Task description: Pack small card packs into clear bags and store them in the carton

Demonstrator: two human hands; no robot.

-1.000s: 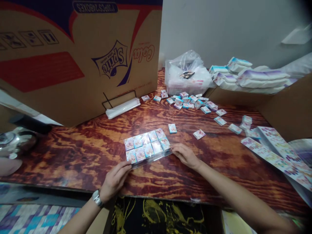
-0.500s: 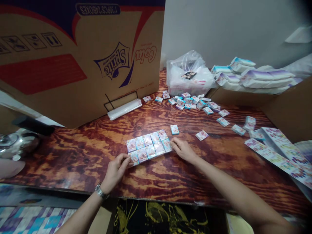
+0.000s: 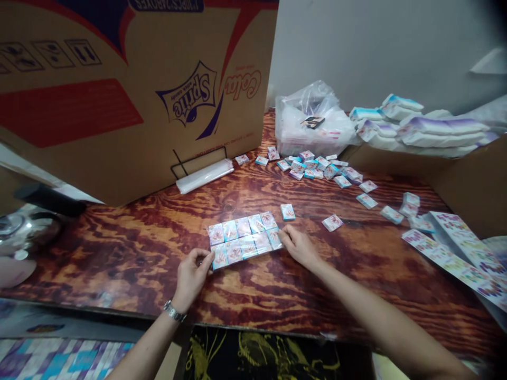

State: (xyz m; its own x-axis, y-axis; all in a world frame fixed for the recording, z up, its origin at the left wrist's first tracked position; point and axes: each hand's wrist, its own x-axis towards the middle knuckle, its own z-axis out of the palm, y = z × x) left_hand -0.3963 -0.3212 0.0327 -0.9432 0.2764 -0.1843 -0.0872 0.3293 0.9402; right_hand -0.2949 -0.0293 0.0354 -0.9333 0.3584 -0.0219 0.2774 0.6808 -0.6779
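A flat pack of small printed boxes [image 3: 243,240] lies on the wooden table, several boxes set side by side in two rows. Shiny reflections suggest clear film over them. My left hand [image 3: 193,277], with a metal watch on its wrist, pinches the pack's near left corner between thumb and fingers. At the right end, my right hand [image 3: 300,245] is closed with its fingertips on the pack's edge. Just beyond that hand stands a loose small box [image 3: 288,212]. Another loose box [image 3: 332,222] lies farther right.
A big cardboard carton [image 3: 134,105] stands at the back left, a clear plastic roll [image 3: 205,177] along its base. Loose small boxes [image 3: 309,164] are scattered at the back near a clear plastic bag [image 3: 317,119]. Printed card strips [image 3: 455,258] and an open carton [image 3: 471,174] are at right.
The view has shifted slightly, so most things sit a little farther right. Both hands keep their places at the two ends of the pack.
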